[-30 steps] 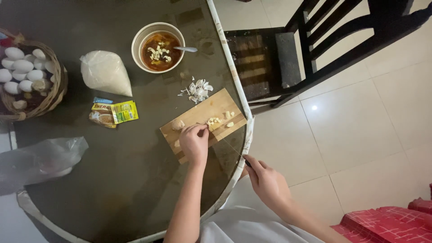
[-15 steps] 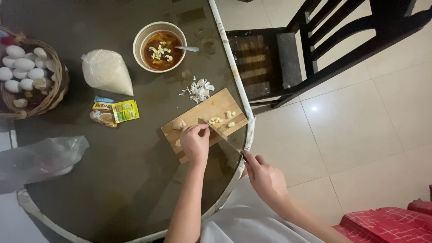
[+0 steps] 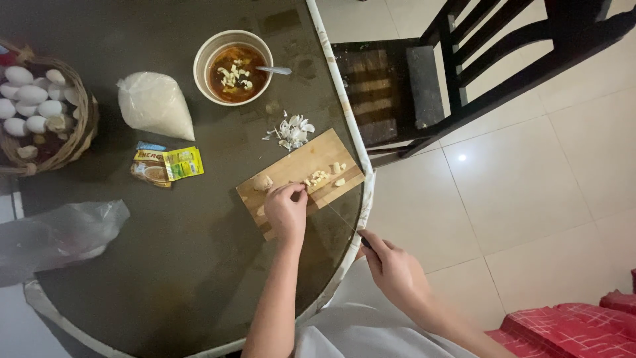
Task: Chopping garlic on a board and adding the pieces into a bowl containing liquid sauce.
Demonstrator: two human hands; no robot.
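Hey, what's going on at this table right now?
A person is chopping garlic on a wooden board at the edge of a round table. The left hand pins a piece down on the board, while the right hand grips a knife whose blade reaches toward the left fingertips. Chopped bits lie on the board, peels beside it. Further back stand a bowl of reddish sauce with a spoon, a bag of white grains, sachets and an egg basket.

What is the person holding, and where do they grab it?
The right hand grips a knife by its handle. The left hand pinches a garlic piece.
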